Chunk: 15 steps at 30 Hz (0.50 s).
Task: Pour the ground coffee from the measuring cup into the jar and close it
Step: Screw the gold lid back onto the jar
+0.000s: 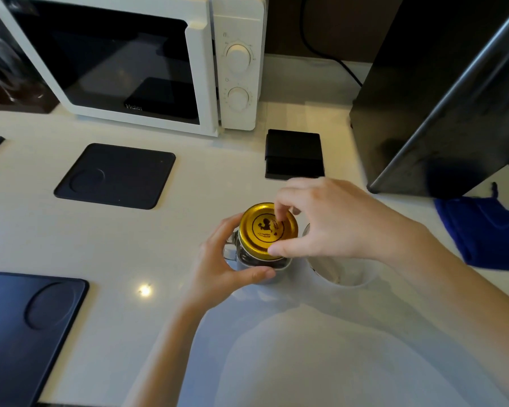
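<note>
1. A pale worktop (188, 224) fills the frame, with a white microwave (135, 60) at the upper left and a dark appliance (441, 113) at the upper right.
2. Near the centre stands a glass jar (247, 258), its gold lid (266, 230) seated on top.
3. The left hand (221, 259) wraps the jar's side from the left, its grip closed around the glass below the lid.
4. The right hand (332, 221) reaches in from the right, thumb and fingertips (279, 212) pinching the lid's rim and top.
5. A clear measuring cup (341, 268) sits just right of the jar, partly hidden under the right hand.
6. Black mats (115, 176) lie left of the jar; a blue cloth (482, 230) lies at the right edge.
</note>
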Each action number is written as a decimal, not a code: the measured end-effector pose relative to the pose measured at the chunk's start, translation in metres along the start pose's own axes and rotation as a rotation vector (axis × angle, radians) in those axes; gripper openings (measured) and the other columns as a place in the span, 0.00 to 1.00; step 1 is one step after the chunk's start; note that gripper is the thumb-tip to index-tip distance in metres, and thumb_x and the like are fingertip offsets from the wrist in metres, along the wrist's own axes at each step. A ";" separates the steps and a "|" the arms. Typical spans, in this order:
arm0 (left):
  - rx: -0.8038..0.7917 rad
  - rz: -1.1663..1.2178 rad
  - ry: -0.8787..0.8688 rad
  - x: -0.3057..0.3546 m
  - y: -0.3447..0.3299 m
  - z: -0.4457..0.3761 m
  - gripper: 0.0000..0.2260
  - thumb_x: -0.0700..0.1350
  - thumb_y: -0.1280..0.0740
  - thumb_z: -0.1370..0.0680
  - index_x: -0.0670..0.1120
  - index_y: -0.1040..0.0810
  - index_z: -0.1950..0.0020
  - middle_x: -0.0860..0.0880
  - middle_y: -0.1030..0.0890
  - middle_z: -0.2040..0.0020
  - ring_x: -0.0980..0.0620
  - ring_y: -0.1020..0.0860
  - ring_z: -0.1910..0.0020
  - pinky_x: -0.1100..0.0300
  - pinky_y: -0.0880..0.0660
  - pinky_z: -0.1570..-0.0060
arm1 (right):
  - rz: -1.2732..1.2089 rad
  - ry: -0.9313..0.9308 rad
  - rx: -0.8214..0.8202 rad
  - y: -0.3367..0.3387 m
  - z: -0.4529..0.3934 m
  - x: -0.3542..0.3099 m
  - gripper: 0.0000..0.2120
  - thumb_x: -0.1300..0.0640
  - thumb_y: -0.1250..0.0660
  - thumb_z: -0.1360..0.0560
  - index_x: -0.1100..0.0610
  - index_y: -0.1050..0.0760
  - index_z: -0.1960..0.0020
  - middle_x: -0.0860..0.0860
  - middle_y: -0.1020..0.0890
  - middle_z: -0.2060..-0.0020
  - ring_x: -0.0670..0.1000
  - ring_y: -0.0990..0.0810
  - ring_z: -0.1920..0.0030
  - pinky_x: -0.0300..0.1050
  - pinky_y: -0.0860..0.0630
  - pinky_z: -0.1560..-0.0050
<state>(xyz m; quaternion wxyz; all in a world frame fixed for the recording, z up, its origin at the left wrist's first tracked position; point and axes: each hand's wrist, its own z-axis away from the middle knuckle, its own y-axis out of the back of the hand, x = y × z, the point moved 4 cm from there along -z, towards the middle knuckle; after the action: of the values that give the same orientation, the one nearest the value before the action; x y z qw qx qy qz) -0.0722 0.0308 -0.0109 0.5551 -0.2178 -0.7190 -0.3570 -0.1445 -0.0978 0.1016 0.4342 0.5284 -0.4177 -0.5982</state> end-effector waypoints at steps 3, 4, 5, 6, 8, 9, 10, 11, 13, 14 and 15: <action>0.002 0.000 -0.003 -0.001 0.000 0.000 0.35 0.64 0.26 0.42 0.53 0.29 0.38 0.52 0.22 0.43 0.55 0.24 0.43 0.58 0.27 0.43 | 0.068 0.021 0.044 0.004 -0.002 0.000 0.19 0.36 0.31 0.35 0.50 0.27 0.58 0.44 0.26 0.62 0.46 0.30 0.59 0.37 0.36 0.67; 0.004 -0.001 -0.006 -0.001 0.000 0.000 0.35 0.63 0.26 0.42 0.53 0.29 0.38 0.52 0.22 0.43 0.54 0.24 0.44 0.58 0.27 0.44 | 0.051 0.045 0.036 0.003 -0.003 -0.001 0.20 0.37 0.30 0.36 0.50 0.27 0.54 0.45 0.25 0.58 0.46 0.31 0.55 0.38 0.35 0.64; 0.004 0.001 -0.007 -0.001 0.000 0.000 0.35 0.63 0.25 0.42 0.53 0.29 0.38 0.52 0.22 0.43 0.54 0.23 0.44 0.58 0.27 0.44 | 0.016 0.067 0.007 0.000 -0.003 -0.002 0.22 0.39 0.29 0.36 0.50 0.28 0.49 0.45 0.25 0.53 0.46 0.31 0.51 0.39 0.34 0.61; 0.003 0.005 -0.008 -0.001 0.000 0.000 0.36 0.62 0.25 0.42 0.52 0.29 0.38 0.52 0.22 0.43 0.53 0.23 0.44 0.58 0.27 0.44 | -0.028 0.077 -0.034 -0.003 -0.003 -0.003 0.25 0.40 0.28 0.36 0.49 0.29 0.44 0.45 0.26 0.48 0.45 0.32 0.48 0.39 0.33 0.57; -0.001 0.010 -0.007 -0.001 0.000 0.000 0.36 0.62 0.25 0.41 0.51 0.29 0.37 0.52 0.22 0.43 0.54 0.24 0.43 0.61 0.27 0.45 | -0.075 0.082 -0.081 -0.006 -0.003 -0.005 0.28 0.42 0.27 0.35 0.48 0.32 0.39 0.44 0.26 0.45 0.43 0.31 0.47 0.38 0.32 0.53; -0.002 0.008 -0.008 0.000 0.000 0.000 0.36 0.62 0.25 0.41 0.51 0.29 0.37 0.53 0.22 0.43 0.54 0.24 0.43 0.62 0.27 0.45 | -0.056 0.080 -0.068 -0.006 -0.003 -0.005 0.27 0.41 0.28 0.34 0.48 0.32 0.40 0.44 0.25 0.47 0.44 0.30 0.48 0.38 0.31 0.54; -0.004 0.003 -0.009 0.000 0.000 0.000 0.36 0.62 0.25 0.41 0.52 0.29 0.38 0.53 0.22 0.43 0.55 0.24 0.43 0.63 0.28 0.45 | -0.017 0.072 -0.042 -0.004 -0.003 -0.005 0.26 0.40 0.29 0.34 0.48 0.31 0.41 0.44 0.25 0.49 0.45 0.29 0.50 0.38 0.31 0.57; -0.005 0.000 -0.009 0.000 0.000 0.000 0.35 0.63 0.26 0.41 0.52 0.29 0.38 0.54 0.22 0.43 0.55 0.24 0.44 0.64 0.28 0.45 | 0.026 0.057 -0.016 -0.001 -0.004 -0.004 0.25 0.37 0.31 0.34 0.48 0.30 0.42 0.43 0.25 0.53 0.46 0.28 0.53 0.36 0.32 0.60; -0.004 0.005 -0.002 0.001 0.000 -0.001 0.34 0.63 0.26 0.42 0.56 0.29 0.39 0.56 0.21 0.44 0.57 0.24 0.44 0.66 0.29 0.46 | 0.079 0.026 0.009 0.004 -0.006 -0.001 0.26 0.34 0.33 0.35 0.49 0.29 0.45 0.41 0.29 0.61 0.46 0.29 0.57 0.33 0.37 0.65; -0.004 0.008 0.000 0.001 0.001 -0.001 0.34 0.63 0.26 0.42 0.56 0.29 0.39 0.56 0.21 0.44 0.57 0.24 0.44 0.66 0.29 0.46 | 0.072 0.025 0.010 0.005 -0.006 0.000 0.26 0.34 0.32 0.36 0.49 0.29 0.45 0.40 0.30 0.61 0.46 0.30 0.55 0.33 0.37 0.65; -0.005 0.010 0.000 0.001 0.000 -0.001 0.34 0.63 0.26 0.42 0.56 0.29 0.39 0.56 0.21 0.44 0.57 0.24 0.44 0.66 0.29 0.46 | 0.043 0.036 0.001 0.003 -0.006 0.000 0.27 0.36 0.31 0.36 0.48 0.30 0.43 0.41 0.29 0.58 0.45 0.30 0.52 0.35 0.35 0.63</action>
<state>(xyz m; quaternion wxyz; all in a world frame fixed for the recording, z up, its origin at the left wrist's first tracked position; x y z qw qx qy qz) -0.0716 0.0306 -0.0101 0.5563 -0.2225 -0.7170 -0.3562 -0.1380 -0.0988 0.1042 0.4543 0.5302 -0.4212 -0.5789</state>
